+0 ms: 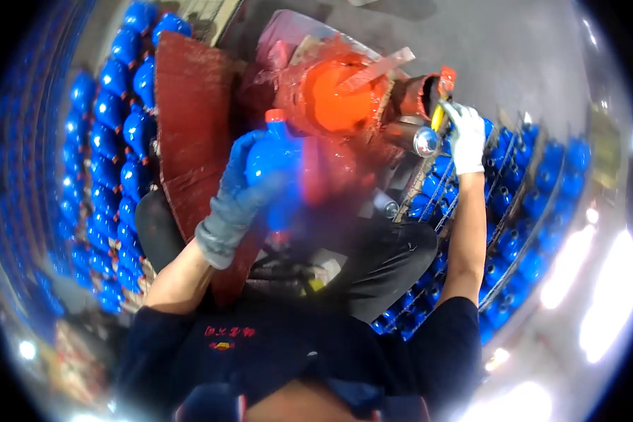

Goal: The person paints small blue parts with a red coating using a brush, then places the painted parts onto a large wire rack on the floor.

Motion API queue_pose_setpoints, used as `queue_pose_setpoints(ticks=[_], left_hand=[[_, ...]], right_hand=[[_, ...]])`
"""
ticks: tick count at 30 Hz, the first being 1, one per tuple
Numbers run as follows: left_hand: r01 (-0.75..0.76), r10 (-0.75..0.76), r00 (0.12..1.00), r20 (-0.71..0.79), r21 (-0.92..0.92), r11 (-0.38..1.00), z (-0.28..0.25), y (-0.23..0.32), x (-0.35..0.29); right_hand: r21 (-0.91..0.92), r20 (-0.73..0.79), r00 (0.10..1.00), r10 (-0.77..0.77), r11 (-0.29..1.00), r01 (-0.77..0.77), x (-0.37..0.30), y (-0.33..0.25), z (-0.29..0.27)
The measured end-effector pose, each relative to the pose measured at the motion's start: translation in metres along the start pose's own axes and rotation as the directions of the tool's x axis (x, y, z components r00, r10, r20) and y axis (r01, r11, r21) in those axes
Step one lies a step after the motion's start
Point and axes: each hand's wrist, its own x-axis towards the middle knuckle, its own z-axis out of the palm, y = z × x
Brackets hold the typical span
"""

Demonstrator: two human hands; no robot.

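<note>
My left hand (235, 211), in a grey-blue glove, is closed around a glossy blue gourd-shaped bottle (269, 158) with a red neck tip. Smearing and a dark blur hide the bottle's right side. At the right, my white-gloved right hand (466, 137) grips a paintbrush by its yellow handle (437, 118). Its red-coated head points away from me, beside the mouth of a red-stained can (418, 97). Left of that can stands a paint-crusted bucket of orange-red paint (334, 102), with a flat stick (380, 70) lying across its rim.
A red-stained board (190, 133) stands left of the bottle. Rows of blue bottles (109, 109) line the left side. More blue bottles (510, 172) fill wire racks at the right. A metal spray can (425, 142) lies below the brush, and another can (385, 204) is near my knee.
</note>
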Motion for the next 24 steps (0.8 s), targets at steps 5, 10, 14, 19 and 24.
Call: queue_pose_setpoints(ticks=[5, 10, 14, 19, 24], left_hand=[[-0.212, 0.299, 0.946, -0.121, 0.468, 0.858, 0.02, 0.031, -0.003], [-0.014, 0.08, 0.975, -0.209, 0.3, 0.954, 0.039, 0.086, -0.041], [-0.065, 0.138, 0.948, -0.288, 0.248, 0.967, 0.027, 0.096, -0.109], [0.073, -0.142, 0.892, -0.429, -0.172, 0.982, 0.017, 0.163, -0.177], [0.148, -0.241, 0.79, -0.563, -0.206, 0.967, -0.009, 0.177, -0.235]], right_hand=[[0.322, -0.256, 0.892, 0.372, 0.903, -0.284, 0.025, -0.071, -0.078], [0.907, 0.421, 0.746, 0.516, -0.249, -0.34, 0.014, -0.224, -0.067], [0.856, 0.515, 0.857, -0.03, 0.066, -0.513, 0.062, -0.334, -0.099], [0.487, 0.781, 0.618, -0.091, 0.708, -0.512, 0.117, -0.423, -0.132], [0.374, 0.732, 0.658, -0.179, 0.912, -0.168, 0.11, -0.402, -0.12]])
